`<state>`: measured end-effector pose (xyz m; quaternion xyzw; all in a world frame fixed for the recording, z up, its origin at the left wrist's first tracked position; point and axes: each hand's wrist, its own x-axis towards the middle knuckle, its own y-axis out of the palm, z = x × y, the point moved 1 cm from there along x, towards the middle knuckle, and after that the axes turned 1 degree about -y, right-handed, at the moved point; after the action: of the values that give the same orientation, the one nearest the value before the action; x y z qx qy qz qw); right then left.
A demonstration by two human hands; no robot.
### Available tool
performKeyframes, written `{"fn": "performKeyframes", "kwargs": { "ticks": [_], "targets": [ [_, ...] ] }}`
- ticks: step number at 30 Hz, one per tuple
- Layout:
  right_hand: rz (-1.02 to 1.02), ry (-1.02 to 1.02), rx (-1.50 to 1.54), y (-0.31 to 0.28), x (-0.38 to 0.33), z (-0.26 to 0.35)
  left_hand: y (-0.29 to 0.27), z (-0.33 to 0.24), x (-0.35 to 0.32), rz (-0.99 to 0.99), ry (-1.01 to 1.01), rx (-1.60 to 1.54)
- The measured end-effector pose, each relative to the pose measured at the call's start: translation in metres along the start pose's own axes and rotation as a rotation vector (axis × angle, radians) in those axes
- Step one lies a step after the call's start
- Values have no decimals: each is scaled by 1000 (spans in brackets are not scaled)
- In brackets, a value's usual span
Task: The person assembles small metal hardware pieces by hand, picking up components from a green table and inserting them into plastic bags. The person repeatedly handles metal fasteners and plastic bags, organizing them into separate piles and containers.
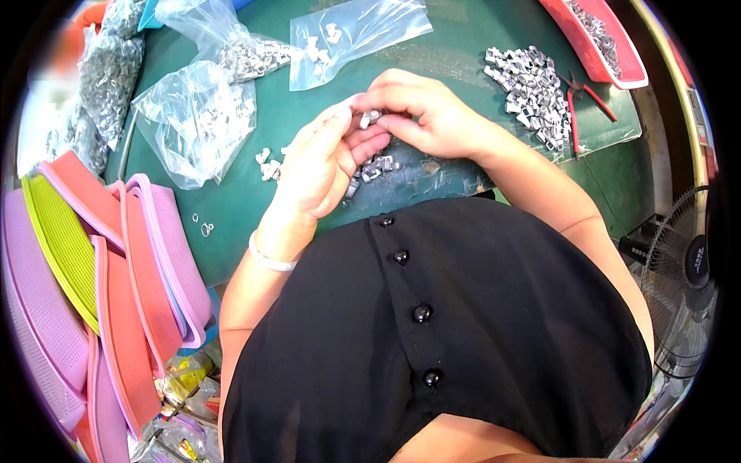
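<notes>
Part (369, 119), small, grey: held above the front edge of the table (455, 46), pinched at the fingertips of the right hand (428, 116), its outline half covered. Left hand (319, 160): half curled beside it; its grip cannot be told. Pile (380, 167): partly hidden by the left hand. Heap (529, 89), pliers (573, 119): laid near the right edge. Basket (573, 38): set farther along that edge, cut off above.

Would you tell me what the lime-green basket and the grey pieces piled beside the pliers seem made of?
Lime-green basket: probably matte moulded plastic, from its even colour and mesh-patterned wall. Grey pieces: shiny, perhaps metal given their glints, though plastic is possible.
</notes>
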<state>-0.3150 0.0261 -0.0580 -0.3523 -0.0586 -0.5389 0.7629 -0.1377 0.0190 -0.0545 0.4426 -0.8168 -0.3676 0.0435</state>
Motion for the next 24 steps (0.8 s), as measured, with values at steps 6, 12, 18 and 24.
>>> {"fn": "performKeyframes", "kwargs": {
  "ticks": [6,12,18,24],
  "targets": [
    [136,9,-154,-4,-5,-5,1,7,6,1,-79,18],
    [50,132,-181,-45,2,-3,14,-4,7,-29,-123,80],
    [-75,495,-549,-122,27,-38,-1,-8,0,-29,-30,251],
    [165,359,-653,-116,61,-71,-16,-19,-12,-109,92,341]
  ]
}}
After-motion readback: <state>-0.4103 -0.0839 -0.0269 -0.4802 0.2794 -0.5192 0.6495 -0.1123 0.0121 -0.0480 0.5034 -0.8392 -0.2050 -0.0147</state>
